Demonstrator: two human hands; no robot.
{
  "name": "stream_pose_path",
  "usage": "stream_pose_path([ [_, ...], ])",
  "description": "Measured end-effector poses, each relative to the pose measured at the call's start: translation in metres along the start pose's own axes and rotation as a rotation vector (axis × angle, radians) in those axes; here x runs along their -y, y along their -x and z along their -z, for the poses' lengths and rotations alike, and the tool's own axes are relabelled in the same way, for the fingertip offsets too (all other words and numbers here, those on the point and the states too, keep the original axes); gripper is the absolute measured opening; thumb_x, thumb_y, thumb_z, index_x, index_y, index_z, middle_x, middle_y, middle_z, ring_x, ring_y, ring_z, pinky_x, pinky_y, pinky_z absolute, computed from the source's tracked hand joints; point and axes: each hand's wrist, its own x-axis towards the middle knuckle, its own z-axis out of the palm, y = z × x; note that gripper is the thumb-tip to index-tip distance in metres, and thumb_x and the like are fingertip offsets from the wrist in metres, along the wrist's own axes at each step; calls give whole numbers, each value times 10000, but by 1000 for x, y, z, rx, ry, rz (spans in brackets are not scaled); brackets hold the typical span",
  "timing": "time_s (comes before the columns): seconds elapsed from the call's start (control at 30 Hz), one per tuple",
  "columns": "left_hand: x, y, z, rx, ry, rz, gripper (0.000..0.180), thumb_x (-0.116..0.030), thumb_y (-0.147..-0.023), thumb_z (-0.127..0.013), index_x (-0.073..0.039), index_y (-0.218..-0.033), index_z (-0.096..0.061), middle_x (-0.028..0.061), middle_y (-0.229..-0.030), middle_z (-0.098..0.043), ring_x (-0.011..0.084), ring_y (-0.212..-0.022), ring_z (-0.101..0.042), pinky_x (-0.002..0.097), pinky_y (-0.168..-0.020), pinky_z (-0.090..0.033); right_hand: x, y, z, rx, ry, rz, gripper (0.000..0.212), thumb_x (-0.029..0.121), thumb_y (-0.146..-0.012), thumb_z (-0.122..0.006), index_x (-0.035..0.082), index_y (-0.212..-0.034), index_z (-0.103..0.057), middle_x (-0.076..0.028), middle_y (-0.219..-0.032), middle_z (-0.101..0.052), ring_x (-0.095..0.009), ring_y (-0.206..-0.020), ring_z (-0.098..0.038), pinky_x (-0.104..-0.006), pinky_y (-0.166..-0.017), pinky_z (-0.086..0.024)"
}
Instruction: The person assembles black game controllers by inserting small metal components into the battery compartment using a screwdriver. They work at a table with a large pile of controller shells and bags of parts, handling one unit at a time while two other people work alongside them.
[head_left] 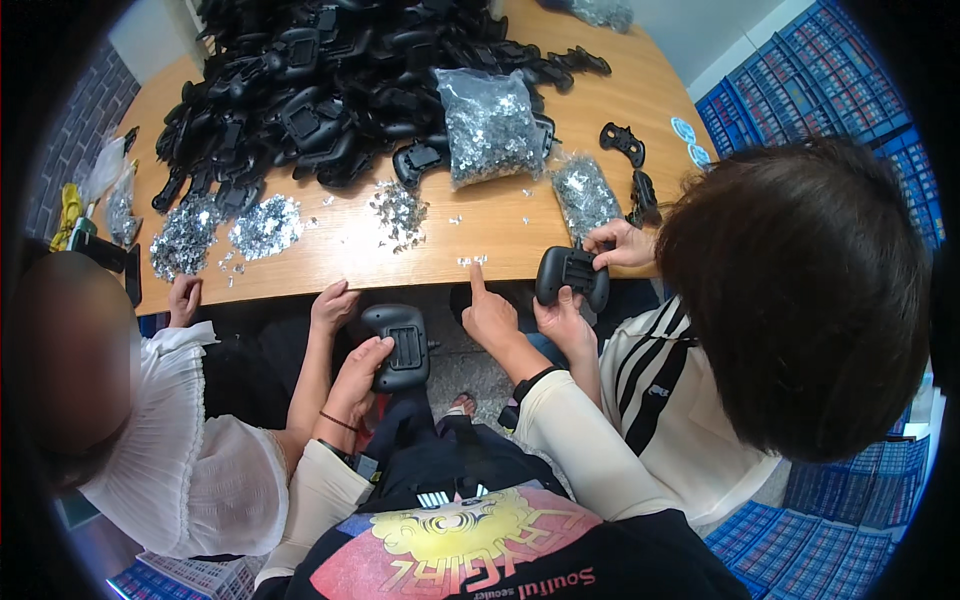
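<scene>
My left hand (362,372) grips a black game controller (403,350), back side up, its battery compartment uncovered, in front of the table edge. My right hand (491,318) has its index finger stretched out and the other fingers curled in. That fingertip is at a short row of small silver metal clips (465,261) near the table's front edge; whether it touches them I cannot tell. Beyond them lies a loose scatter of the same metal pieces (399,212).
A large heap of black controller shells (300,90) covers the table's (650,90) back. Bags of metal pieces (490,135) (585,195) and silver piles (265,228) lie before it. A co-worker at right holds another controller (570,275); a co-worker's hand (335,305) is at left. Blue crates (800,80) stand right.
</scene>
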Motion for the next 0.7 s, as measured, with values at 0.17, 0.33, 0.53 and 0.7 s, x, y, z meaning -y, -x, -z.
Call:
stream_pose_path([
  [0.17,0,2,-2,-16,49,11,122,-182,-866,-566,-79,-925,-595,-26,-845,-625,43,-745,-572,207,-692,-463,-1,-1,3,-98,-65,11,687,90,-716,-485,64,-1354,-233,-255,-781,-605,-420,-739,-590,-485,-718,-462],
  [0.33,3,0,0,-20,59,24,120,-180,-866,-566,-75,-918,-594,-20,-849,-627,48,-752,-574,208,-699,-462,-17,-11,1,-369,-144,83,566,60,-739,-463,23,-1286,-320,-282,-928,-561,-438,-832,-563,-486,-745,-454],
  [0.53,2,1,-1,-42,48,23,105,-183,-866,-568,-80,-875,-587,-29,-809,-612,39,-718,-555,203,-675,-452,-20,-18,-2,-278,-61,62,557,66,-734,-471,26,-1275,-342,-272,-1005,-517,-430,-882,-548,-485,-765,-452],
  [0.7,4,0,4,-52,37,16,100,-180,-867,-566,-83,-859,-587,-33,-797,-606,36,-705,-547,200,-666,-447,-17,-9,-12,-273,-58,55,548,79,-732,-481,41,-1266,-364,-250,-1004,-517,-424,-882,-547,-495,-764,-450],
])
